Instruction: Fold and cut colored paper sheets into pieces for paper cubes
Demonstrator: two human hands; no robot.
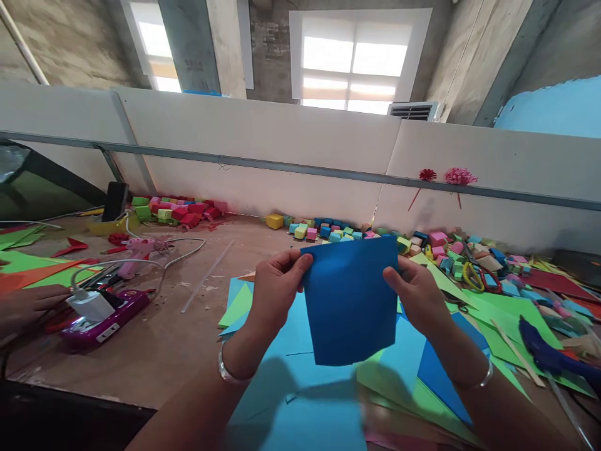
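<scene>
Head view: a dark-blue paper sheet [352,300] hangs above a larger light-blue sheet [305,416] lying on the worktop [173,351]. The left hand [277,285] pinches its upper left corner between thumb and fingers; the right hand [420,294] has a like grip on its right edge, near the top. The piece is already separate, its lower edge uneven, and no fold shows yet. Loose green sheets [507,326] crowd the right side, with foam blocks [335,228] behind. At left, a pink glue gun [136,254], a purple power strip [113,322] and a co-worker's hand [32,304] stand well apart.
</scene>
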